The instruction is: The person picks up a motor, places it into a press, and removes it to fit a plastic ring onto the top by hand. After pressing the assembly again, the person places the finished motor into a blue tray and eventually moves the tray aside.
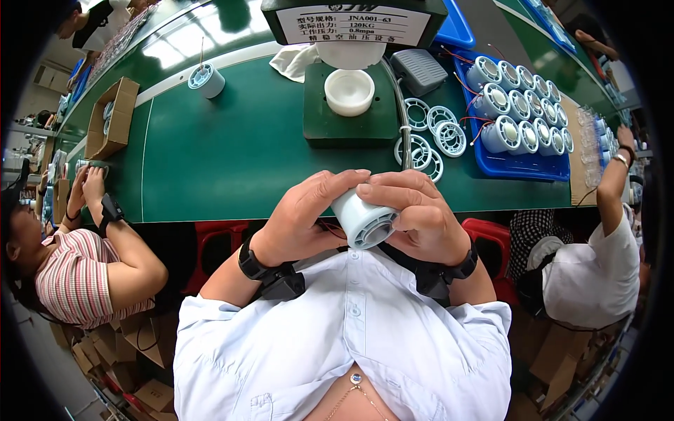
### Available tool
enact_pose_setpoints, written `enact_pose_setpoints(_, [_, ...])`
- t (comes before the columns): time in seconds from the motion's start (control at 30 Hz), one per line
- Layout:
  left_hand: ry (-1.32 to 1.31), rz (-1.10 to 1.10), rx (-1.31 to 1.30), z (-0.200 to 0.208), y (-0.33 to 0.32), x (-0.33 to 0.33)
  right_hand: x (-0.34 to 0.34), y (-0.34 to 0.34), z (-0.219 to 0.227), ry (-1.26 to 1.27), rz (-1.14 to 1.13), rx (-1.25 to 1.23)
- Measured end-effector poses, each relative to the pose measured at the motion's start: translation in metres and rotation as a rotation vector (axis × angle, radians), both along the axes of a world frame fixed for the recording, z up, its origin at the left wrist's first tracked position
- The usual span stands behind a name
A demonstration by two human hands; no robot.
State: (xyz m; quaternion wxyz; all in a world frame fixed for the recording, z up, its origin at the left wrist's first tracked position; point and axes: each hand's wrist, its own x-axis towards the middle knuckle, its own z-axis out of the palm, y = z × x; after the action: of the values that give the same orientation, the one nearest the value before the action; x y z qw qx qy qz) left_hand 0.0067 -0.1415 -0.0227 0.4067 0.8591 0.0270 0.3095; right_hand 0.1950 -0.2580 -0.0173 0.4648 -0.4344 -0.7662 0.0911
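Both my hands hold a light blue cylindrical plastic housing (360, 219) in front of my chest, near the table's front edge. Its slotted ring end tilts down toward me. My left hand (307, 207) is closed on its left side, where a thin dark reddish wire shows. Wrapped round the right and upper side is my right hand (423, 214), its fingertips bent over the wall. Beyond my hands stands a green press (351, 116) with a white round cup (349, 92) on its base. Several loose light blue slotted rings (449, 139) lie right of it.
A blue tray (519, 167) holds rows of similar housings with wires. A grey pedal-like block (418, 71) and a white cloth (293, 62) flank the press. One housing (207, 81) stands far left, near a cardboard box (112, 119). People sit at both sides.
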Motion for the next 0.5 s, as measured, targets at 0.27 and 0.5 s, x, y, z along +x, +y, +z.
enact_pose_setpoints(0.27, [-0.017, 0.004, 0.026, 0.003, 0.002, 0.004, 0.005, 0.001, 0.001, -0.007, -0.001, 0.010])
enact_pose_setpoints(0.5, [0.202, 0.042, -0.127, 0.004, 0.012, 0.003, 0.042, -0.019, 0.014, 0.036, -0.224, -0.055])
